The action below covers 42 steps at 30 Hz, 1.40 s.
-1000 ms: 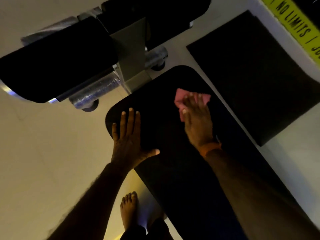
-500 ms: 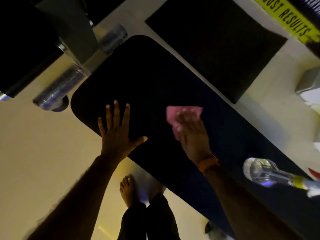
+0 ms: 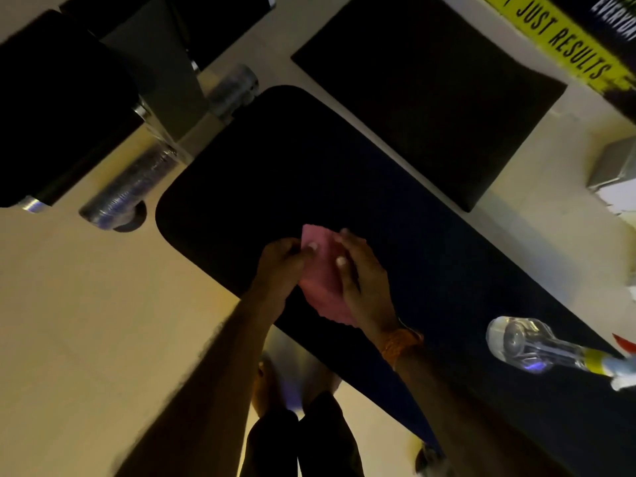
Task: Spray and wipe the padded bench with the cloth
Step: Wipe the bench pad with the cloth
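The long black padded bench (image 3: 275,160) runs from the upper left to the lower right of the head view. Above its near edge a pink cloth (image 3: 321,280) is held between both hands, lifted off the pad. My left hand (image 3: 280,266) pinches the cloth's left edge with thumb and fingers. My right hand (image 3: 364,280) grips its right side, an orange band at the wrist. A clear spray bottle (image 3: 530,346) with a yellow collar lies on its side on the bench to the right.
A black floor mat (image 3: 430,91) lies beyond the bench. Another dark pad and metal rollers (image 3: 130,187) of the machine stand at the upper left. A yellow lettered strip (image 3: 564,46) crosses the top right. My bare foot (image 3: 265,387) stands on the pale floor below the bench.
My left hand left the bench surface and came across to take the cloth. My right hand lifted the cloth off the pad, so both hands hold it now. The view shifted a little.
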### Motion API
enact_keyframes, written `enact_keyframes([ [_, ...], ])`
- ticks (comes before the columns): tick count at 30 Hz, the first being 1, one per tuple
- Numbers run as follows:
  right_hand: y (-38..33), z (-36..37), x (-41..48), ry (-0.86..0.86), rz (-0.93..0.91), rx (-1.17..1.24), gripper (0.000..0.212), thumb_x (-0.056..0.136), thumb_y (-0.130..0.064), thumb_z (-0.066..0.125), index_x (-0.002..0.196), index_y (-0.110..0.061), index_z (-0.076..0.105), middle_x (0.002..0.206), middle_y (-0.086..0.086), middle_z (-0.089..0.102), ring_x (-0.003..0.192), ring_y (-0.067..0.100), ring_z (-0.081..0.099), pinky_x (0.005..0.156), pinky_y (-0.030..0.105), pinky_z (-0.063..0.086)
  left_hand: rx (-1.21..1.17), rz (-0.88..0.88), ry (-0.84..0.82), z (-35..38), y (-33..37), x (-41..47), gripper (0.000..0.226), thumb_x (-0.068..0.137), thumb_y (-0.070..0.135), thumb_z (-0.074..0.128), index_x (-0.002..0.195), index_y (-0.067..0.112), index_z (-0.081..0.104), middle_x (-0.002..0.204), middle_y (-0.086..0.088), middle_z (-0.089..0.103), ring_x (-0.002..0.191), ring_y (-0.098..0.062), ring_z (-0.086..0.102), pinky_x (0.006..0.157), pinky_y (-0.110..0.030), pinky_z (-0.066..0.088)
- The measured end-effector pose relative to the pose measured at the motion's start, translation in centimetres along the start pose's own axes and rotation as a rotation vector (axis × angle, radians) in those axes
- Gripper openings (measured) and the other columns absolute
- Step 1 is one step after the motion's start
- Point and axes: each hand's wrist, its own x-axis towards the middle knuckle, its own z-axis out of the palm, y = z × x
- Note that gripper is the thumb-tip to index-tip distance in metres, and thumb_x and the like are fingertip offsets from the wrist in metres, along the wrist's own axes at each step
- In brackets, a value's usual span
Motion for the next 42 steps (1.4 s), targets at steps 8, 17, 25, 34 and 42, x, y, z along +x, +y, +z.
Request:
enact_keyframes([
  [8, -2.3, -0.6, 7.5, -0.219, 0.152, -0.027, 0.025, 0.084, -0.032, 0.083, 0.099, -0.019, 0.069, 0.095, -0.007, 0.061, 0.085, 0.004, 0.058, 0.075, 0.022, 0.049, 0.529, 0.407, 0.186, -5.1, 1.1, 1.6, 0.046, 0.097, 0.053, 0.045, 0.127, 0.02, 0.061, 0.116, 0.003, 0.067, 0.108, -0.019, 0.064, 0.082, -0.029, 0.043],
  [17, -2.1, 2.4, 16.1, -0.101, -0.201, -0.439, 0.057, 0.103, -0.047, 0.038, 0.15, -0.017, 0.049, 0.161, 0.011, 0.04, 0.149, 0.03, 0.035, 0.114, 0.048, 0.034, 1.204, 0.45, 0.391, -4.7, -0.5, 4.3, 0.092, 0.092, 0.077, 0.036, 0.163, 0.028, 0.004, 0.172, -0.008, -0.003, 0.158, -0.034, -0.006, 0.123, -0.063, 0.0],
  [25, 0.6, 1.8, 15.6, -0.215, -0.287, -0.711, 0.068, 0.104, -0.057, 0.017, 0.163, -0.026, 0.023, 0.173, 0.005, 0.009, 0.16, 0.028, 0.005, 0.123, 0.052, 0.017, 1.334, 0.451, 0.465, -6.8, -0.5, 7.6, 0.065, 0.103, 0.06, 0.019, 0.162, 0.039, 0.003, 0.172, -0.007, -0.008, 0.158, -0.033, -0.008, 0.119, -0.072, 0.009],
  [34, 1.0, 2.8, 14.8, -0.316, -0.387, -0.808, 0.064, 0.104, -0.059, 0.01, 0.164, -0.036, 0.01, 0.174, 0.0, -0.001, 0.16, 0.029, -0.004, 0.125, 0.063, 0.004, 1.31, 0.504, 0.383, -8.3, -1.4, 6.1, 0.077, 0.098, 0.068, 0.007, 0.163, 0.027, 0.008, 0.172, -0.005, -0.004, 0.158, -0.031, -0.007, 0.121, -0.068, 0.006],
  [42, 1.4, 2.0, 15.1, -0.348, -0.397, -0.814, 0.067, 0.102, -0.06, 0.009, 0.164, -0.034, 0.006, 0.174, 0.0, -0.004, 0.16, 0.027, -0.007, 0.127, 0.058, 0.001, 1.368, 0.404, 0.453, -5.6, -1.1, 6.7, 0.073, 0.095, 0.074, 0.014, 0.161, 0.043, 0.001, 0.171, -0.012, -0.008, 0.155, -0.044, -0.01, 0.114, -0.078, 0.009],
])
